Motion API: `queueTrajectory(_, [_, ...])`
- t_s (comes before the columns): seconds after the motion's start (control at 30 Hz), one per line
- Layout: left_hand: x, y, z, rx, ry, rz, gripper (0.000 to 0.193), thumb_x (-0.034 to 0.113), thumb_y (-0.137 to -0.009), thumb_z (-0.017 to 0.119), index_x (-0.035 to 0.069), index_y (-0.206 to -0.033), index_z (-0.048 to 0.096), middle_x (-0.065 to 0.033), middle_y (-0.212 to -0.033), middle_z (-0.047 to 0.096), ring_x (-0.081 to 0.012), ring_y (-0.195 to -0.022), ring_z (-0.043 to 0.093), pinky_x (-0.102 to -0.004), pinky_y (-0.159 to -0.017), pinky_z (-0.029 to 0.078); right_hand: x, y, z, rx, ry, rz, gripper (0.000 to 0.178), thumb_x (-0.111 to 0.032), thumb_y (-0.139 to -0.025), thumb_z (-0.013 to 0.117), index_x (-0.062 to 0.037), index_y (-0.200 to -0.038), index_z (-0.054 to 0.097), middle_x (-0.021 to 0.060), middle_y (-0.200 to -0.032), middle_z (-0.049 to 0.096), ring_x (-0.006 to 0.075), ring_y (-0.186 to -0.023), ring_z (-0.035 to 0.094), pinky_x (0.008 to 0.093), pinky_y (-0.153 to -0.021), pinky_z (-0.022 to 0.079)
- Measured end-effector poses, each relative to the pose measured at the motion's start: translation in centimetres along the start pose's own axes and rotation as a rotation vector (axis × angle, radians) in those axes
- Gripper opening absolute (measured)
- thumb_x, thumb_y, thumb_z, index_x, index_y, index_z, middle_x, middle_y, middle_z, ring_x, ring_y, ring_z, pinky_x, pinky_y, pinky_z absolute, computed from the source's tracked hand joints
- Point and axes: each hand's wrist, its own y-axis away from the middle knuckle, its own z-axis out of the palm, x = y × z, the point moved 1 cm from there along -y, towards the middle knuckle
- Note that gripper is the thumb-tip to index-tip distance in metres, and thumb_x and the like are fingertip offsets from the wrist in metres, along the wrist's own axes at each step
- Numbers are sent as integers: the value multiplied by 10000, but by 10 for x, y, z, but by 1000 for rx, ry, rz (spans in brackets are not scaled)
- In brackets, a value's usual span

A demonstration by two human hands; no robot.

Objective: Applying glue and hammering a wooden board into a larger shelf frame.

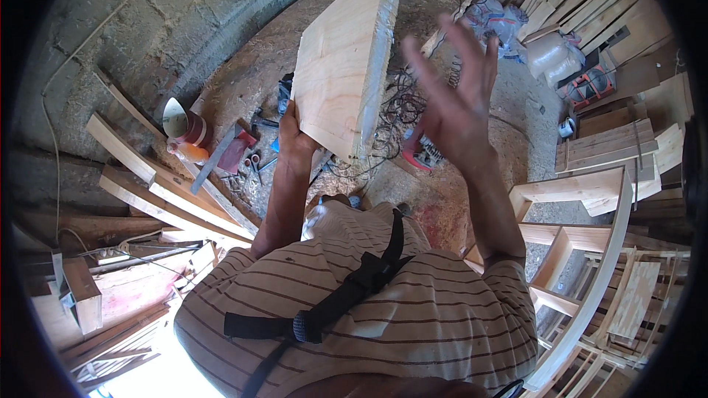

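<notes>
A pale wooden board (335,59) stands tilted in front of me, its rough, whitish edge turned to the right. My left hand (293,133) grips the board at its lower left corner, thumb on the near face and the other fingers hidden behind. To the right of the board my right hand (457,107) is raised in the air, apart from it, with fingers spread and slightly blurred. Nothing shows in that hand. Beyond and below it lie a tangle of dark cord (402,114) and a red power tool (419,151).
At left are a hand saw (214,158), scissors (254,163), a container (193,129) and long wooden strips (125,151). A wooden frame with compartments (564,239) stands at right. Planks (590,0) and plastic bags (549,55) sit at the far right. A concrete wall (110,51) borders the left.
</notes>
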Motion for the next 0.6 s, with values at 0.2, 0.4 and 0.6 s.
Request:
queueTrajectory(0.2, [-13,21,15,-160,-87,33,561,413,-1076,267,41,-1489,348,-210,-1470,463,-397,-1332,479,-558,-1121,378,41,-55,1,103,-161,-49,831,179,-647,479,-136,-1412,558,176,-1483,395,394,-1392,364,563,-1170,230])
queueTrajectory(0.4, [-13,0,-3,-158,151,-112,534,370,-1076,280,32,-1481,362,-205,-1450,487,-371,-1313,506,-514,-1124,397,33,-47,10,120,-137,-81,858,187,-661,553,-230,-1410,566,175,-1458,384,394,-1366,381,600,-1142,259])
queueTrajectory(0.6, [-8,1,5,-67,95,-75,546,413,-1073,291,46,-1465,390,-198,-1449,493,-391,-1321,494,-551,-1116,385,16,-30,15,76,-21,-78,687,93,-784,647,-274,-1364,610,119,-1472,416,362,-1385,395,634,-1158,246])
